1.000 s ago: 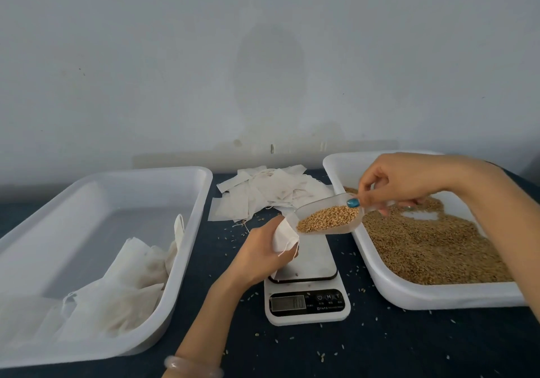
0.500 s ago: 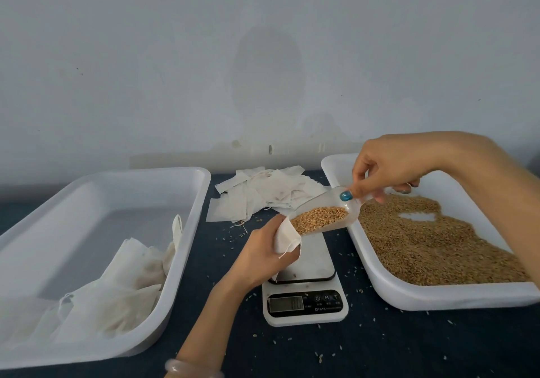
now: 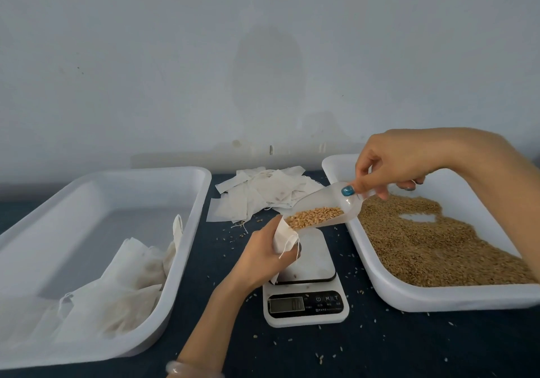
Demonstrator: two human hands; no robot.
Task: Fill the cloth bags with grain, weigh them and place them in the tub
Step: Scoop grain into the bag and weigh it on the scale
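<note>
My left hand (image 3: 260, 256) grips a small white cloth bag (image 3: 285, 237) with its mouth up, just above the left edge of the white digital scale (image 3: 305, 284). My right hand (image 3: 400, 163) holds a clear plastic scoop (image 3: 321, 209) by its handle. The scoop is tilted down to the left, its lip at the bag's mouth, and holds golden grain. On the right stands a white tub of grain (image 3: 432, 246). The left white tub (image 3: 96, 249) holds several filled cloth bags (image 3: 122, 293) in its near corner.
A pile of empty cloth bags (image 3: 263, 195) lies at the back between the two tubs. Loose grains are scattered over the dark blue table (image 3: 380, 345) around the scale. A grey wall rises right behind the table.
My right hand has lifted and tipped the scoop further down to the left, bringing its lip to the bag's mouth. The grain has slid toward the lip. My left hand has stayed put.
</note>
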